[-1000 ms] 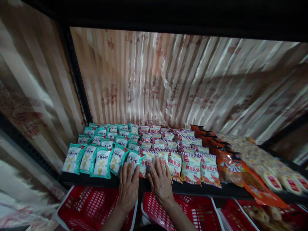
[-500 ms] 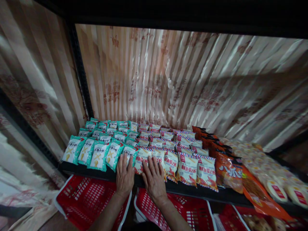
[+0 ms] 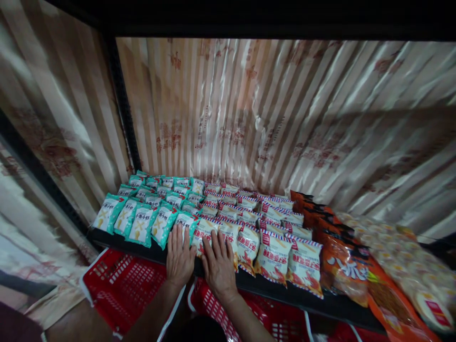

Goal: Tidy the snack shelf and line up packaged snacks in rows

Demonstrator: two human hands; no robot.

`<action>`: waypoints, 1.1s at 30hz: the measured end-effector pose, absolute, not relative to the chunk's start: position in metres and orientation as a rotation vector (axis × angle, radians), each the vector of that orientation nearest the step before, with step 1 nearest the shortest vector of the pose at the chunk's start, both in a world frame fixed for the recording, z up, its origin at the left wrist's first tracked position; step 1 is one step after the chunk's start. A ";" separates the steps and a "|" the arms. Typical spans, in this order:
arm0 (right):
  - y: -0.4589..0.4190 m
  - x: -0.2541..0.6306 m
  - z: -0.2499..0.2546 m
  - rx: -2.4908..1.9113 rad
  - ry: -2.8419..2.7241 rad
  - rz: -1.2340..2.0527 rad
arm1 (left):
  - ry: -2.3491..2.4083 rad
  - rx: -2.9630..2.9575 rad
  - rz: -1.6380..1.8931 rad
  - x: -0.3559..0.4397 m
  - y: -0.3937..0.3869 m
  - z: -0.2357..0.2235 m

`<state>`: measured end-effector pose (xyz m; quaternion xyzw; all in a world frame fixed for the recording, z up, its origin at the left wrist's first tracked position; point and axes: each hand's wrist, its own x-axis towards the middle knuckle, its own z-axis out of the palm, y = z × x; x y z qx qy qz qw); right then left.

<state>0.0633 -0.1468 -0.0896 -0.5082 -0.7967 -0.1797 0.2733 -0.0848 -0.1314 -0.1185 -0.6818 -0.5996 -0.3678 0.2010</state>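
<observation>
My left hand (image 3: 180,256) lies flat with its fingers stretched out, touching the front of a teal-and-white snack bag (image 3: 184,224) at the right end of the teal rows. Beside it, my right hand (image 3: 220,263) is spread against the front of a white snack bag with red lettering (image 3: 204,231) and its neighbour. Neither hand grips anything. Several teal bags (image 3: 143,224) stand in rows to the left, leaning back. Rows of the white bags (image 3: 273,253) continue to the right. The lower parts of the touched bags are hidden by my fingers.
Orange snack packs (image 3: 344,270) and many round, pale packaged items (image 3: 429,308) fill the right part of the black shelf (image 3: 245,280). Red baskets (image 3: 124,285) stand below it. A dark post (image 3: 123,99) rises at the left corner, with striped curtain (image 3: 213,109) behind.
The view has tilted and shifted slightly, so the shelf slopes more toward the lower right. Both hands remain pressed against the same front bags.
</observation>
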 end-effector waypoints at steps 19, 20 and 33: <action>-0.148 0.073 -0.086 -1.276 -2.154 -0.351 | -1.630 -1.945 -1.309 -0.091 -0.148 -0.127; -0.148 0.073 -0.086 -1.273 -2.155 -0.347 | -1.623 -1.945 -1.301 -0.092 -0.148 -0.128; -0.147 0.075 -0.089 -1.281 -2.172 -0.339 | -1.582 -1.882 -1.230 -0.094 -0.134 -0.125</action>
